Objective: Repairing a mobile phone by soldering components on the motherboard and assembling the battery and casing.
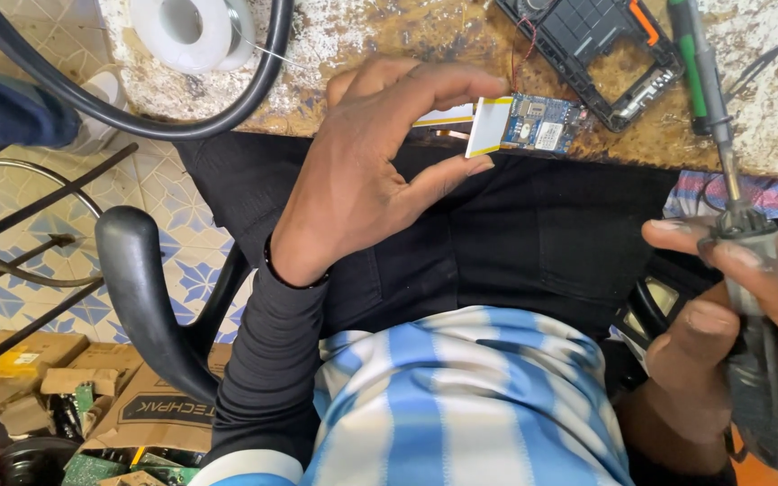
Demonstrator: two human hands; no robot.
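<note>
The left hand [366, 171], mid-frame, pinches a small blue circuit board [526, 124] with a white-and-yellow part between thumb and fingers, just off the table [389, 45] edge. The right hand [740, 315], lower right, is clamped on a soldering iron [738, 225], tip well apart from the board; soldering looks not yet begun. An opened black phone frame [601, 49] lies upper right

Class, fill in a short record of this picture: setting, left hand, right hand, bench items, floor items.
Setting: worn workbench, seen from above
Left hand: fingers pinch a white part joined to a small blue circuit board
Right hand: grips a soldering iron, tip towards the bench
Bench items: solder spool, black phone frame, green screwdriver
Floor items: cardboard boxes
</note>
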